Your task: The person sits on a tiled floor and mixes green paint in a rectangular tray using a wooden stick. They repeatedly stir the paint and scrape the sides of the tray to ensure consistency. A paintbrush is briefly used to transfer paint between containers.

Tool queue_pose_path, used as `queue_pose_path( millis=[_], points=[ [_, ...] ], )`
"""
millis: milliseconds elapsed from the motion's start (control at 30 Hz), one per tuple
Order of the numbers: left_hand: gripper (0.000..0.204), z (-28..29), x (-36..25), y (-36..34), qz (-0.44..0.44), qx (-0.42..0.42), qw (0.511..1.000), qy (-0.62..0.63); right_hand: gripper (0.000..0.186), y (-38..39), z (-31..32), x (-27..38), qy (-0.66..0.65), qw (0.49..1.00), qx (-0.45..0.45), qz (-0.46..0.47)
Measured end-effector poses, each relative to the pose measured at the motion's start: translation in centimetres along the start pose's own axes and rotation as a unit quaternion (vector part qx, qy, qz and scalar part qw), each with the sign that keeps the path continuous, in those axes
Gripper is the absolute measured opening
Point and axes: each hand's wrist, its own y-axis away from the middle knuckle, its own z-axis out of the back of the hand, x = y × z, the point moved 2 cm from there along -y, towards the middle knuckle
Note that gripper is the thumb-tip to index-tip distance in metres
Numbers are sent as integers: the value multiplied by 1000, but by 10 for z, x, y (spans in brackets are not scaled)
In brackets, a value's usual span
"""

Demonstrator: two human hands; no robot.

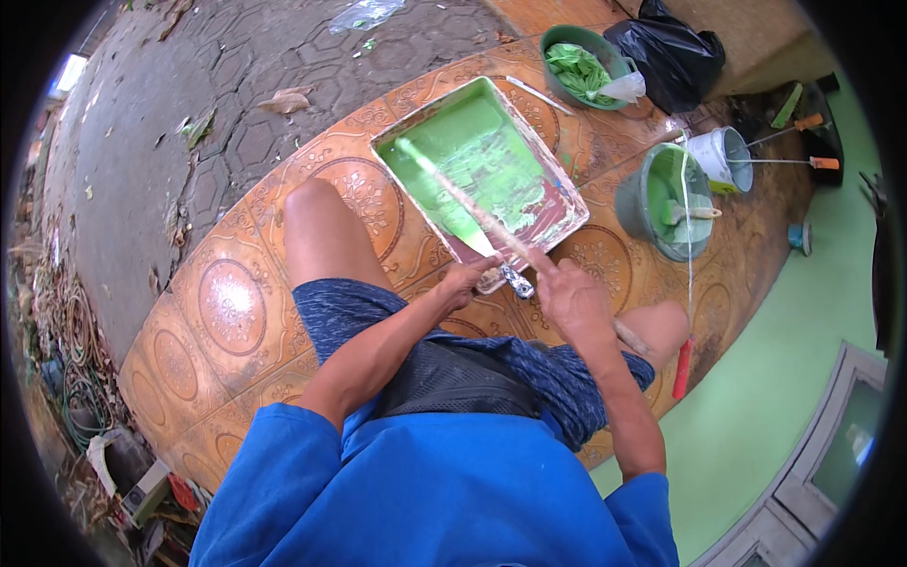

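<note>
A paint tray (573, 201) with a pale, smeared rim lies in front of me, its floor coated in light green paint. My right hand (574, 298) is closed around a long wooden stick (463, 197). The stick's far end, smeared green, reaches over the tray, and its near end passes by my right knee. At the tray's near left corner, my left hand (463, 283) is closed, with its fingers over the rim. Between my hands, a tool with a silvery handle (516, 281) leans across the near rim; its green-covered head (470, 231) points into the paint.
To the right, a grey-green bucket (642, 208) of green paint holds a brush (690, 213). Behind it are a white bucket (709, 156), a green basin (567, 90) and a black plastic bag (666, 57). A red-handled roller frame (683, 364) stands near my right knee, beside the green wall (746, 425).
</note>
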Motion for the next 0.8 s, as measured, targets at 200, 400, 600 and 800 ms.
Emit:
queue_pose_path(
  millis=[200, 400, 600, 800],
  points=[
    [33, -14, -7, 14, 4, -13, 1000, -5, 37, -2, -6, -18, 70, 994, 81, -36],
    [34, -5, -5, 7, -15, 3, 1000, 2, 36, 1, 10, -6, 75, 996, 52, -22],
    [31, -6, -5, 6, -5, 1, 1000, 4, 36, -5, 3, -18, 87, 994, 63, -27],
    [30, -7, -5, 6, -13, -5, 1000, -5, 37, -11, 17, -53, 85, 995, -39, -20]
  ],
)
